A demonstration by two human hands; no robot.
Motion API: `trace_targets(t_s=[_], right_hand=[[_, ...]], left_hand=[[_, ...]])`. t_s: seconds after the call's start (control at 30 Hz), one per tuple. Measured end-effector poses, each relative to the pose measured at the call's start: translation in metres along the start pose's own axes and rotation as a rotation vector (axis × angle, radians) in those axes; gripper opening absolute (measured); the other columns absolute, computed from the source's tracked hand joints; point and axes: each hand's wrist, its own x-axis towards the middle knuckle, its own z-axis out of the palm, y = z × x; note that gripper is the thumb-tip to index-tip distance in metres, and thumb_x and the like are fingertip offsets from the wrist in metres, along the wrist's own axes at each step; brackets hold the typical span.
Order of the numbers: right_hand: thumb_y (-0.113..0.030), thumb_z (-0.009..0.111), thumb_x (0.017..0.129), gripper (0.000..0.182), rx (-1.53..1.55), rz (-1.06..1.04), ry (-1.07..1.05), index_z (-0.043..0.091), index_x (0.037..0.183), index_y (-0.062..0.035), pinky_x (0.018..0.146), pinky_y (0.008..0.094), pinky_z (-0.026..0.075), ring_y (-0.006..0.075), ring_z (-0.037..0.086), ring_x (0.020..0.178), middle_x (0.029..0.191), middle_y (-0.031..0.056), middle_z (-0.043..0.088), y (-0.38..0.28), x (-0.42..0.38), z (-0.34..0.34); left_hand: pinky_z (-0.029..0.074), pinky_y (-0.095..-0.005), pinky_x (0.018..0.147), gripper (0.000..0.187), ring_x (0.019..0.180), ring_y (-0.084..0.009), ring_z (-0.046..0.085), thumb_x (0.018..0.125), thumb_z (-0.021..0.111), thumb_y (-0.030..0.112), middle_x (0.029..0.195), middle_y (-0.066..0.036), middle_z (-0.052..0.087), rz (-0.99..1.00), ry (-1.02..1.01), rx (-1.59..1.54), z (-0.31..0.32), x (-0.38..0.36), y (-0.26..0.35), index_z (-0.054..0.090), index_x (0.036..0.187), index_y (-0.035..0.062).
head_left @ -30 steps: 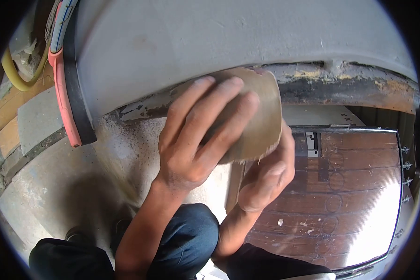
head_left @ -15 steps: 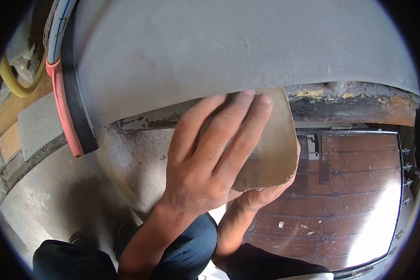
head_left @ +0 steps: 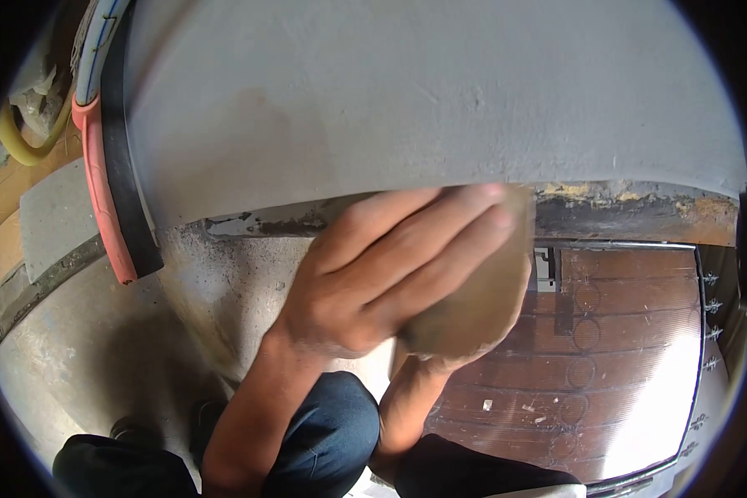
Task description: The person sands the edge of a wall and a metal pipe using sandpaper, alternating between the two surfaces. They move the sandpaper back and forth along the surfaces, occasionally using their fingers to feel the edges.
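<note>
Sheet (head_left: 477, 315), brown, sits up at the lower edge of the grey panel (head_left: 373, 91), overlapping the dark worn strip (head_left: 606, 219) in this view; can't tell if it touches. Left hand (head_left: 365, 278) holds it, fingers nearly straight across the face, thumb out of sight. Right hand (head_left: 445, 363) is mostly hidden behind it; can't tell how its fingers are set. To do this well, I'd spread pressure through flat fingers rather than tips, match both hands, and mind the sheet's bottom, which could curl or slip. Left hand's tips sit close to the panel, so guard against scrapes
</note>
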Motion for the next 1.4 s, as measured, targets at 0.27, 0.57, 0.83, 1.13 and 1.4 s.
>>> trace_targets(t_s=[0.27, 0.57, 0.83, 1.13, 1.4], right_hand=[[-0.043, 0.028, 0.108, 0.062, 0.339, 0.144, 0.064, 0.037, 0.142, 0.0085, 0.100, 0.0404, 0.045, 0.0281, 0.055, 0.118, 0.132, 0.0207, 0.053, -0.011, 0.001, 0.018], [-0.045, 0.023, 0.108, 0.061, 0.421, 0.127, -0.074, 0.038, 0.144, 0.0019, 0.104, 0.0410, 0.044, 0.0274, 0.054, 0.123, 0.143, 0.0150, 0.048, -0.008, 0.007, 0.013], [-0.050, 0.026, 0.107, 0.065, 0.377, 0.132, -0.154, 0.037, 0.145, 0.0016, 0.103, 0.0370, 0.044, 0.0255, 0.052, 0.125, 0.140, 0.0141, 0.052, -0.002, -0.004, 0.003], [-0.052, 0.043, 0.103, 0.069, 0.278, 0.097, -0.195, 0.042, 0.141, 0.0054, 0.098, 0.0350, 0.045, 0.0214, 0.055, 0.118, 0.130, 0.0165, 0.057, 0.005, 0.002, 0.032], [-0.031, 0.048, 0.107, 0.044, 0.336, 0.232, -0.125, 0.050, 0.133, 0.0048, 0.078, 0.0253, 0.050, 0.0099, 0.059, 0.090, 0.099, 0.0067, 0.064, 0.002, 0.005, 0.032]], left_hand=[[0.056, -0.0303, 0.090, 0.038, 0.106, -0.0235, 0.062, 0.075, 0.080, 0.014, 0.117, -0.009, 0.070, -0.053, 0.022, -0.119, -0.005, -0.010, -0.003, 0.071, 0.111, 0.0060], [0.054, -0.0280, 0.095, 0.031, 0.111, -0.0211, 0.061, 0.081, 0.075, 0.016, 0.118, -0.005, 0.071, -0.035, -0.014, 0.061, -0.016, -0.040, -0.004, 0.071, 0.112, 0.0099], [0.052, -0.0306, 0.093, 0.034, 0.110, -0.0237, 0.062, 0.084, 0.071, 0.021, 0.119, -0.009, 0.071, -0.095, 0.096, -0.090, 0.008, -0.004, 0.008, 0.071, 0.114, 0.0044], [0.053, -0.0314, 0.093, 0.049, 0.108, -0.0232, 0.060, 0.078, 0.075, 0.027, 0.131, -0.007, 0.065, -0.043, -0.063, -0.009, -0.013, -0.004, 0.001, 0.068, 0.122, 0.0052], [0.051, -0.0356, 0.091, 0.034, 0.109, -0.0279, 0.060, 0.088, 0.065, 0.024, 0.119, -0.015, 0.071, -0.048, -0.063, 0.009, -0.028, -0.029, -0.015, 0.070, 0.112, -0.0004]])
